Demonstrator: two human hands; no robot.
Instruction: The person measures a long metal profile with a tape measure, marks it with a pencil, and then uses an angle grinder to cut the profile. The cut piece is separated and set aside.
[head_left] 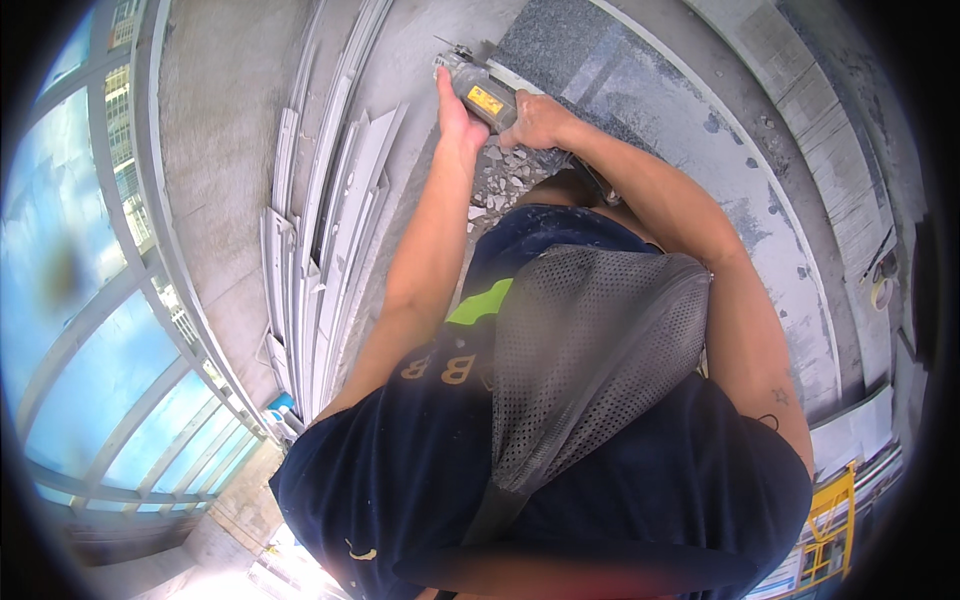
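Both hands reach out to the far middle and grip a grey angle grinder (485, 98) with a yellow label on its body. My left hand (462, 125) is closed around the front part from the left, near the head, where a thin disc edge shows. Closed on the rear end of the body is my right hand (538, 120). The tool's head lies by the left edge of a dark speckled stone slab (540, 45); I cannot tell whether the disc touches it. Broken white and grey rubble (500, 180) lies below the tool, close to my legs.
Long pale metal profiles (310, 210) lie along the floor to the left, beside a wall under a curved-looking window (90, 350). Dusty grey slabs (720, 190) extend to the right. A tape roll (881, 292) lies at far right, with a yellow metal frame (835, 525) at lower right.
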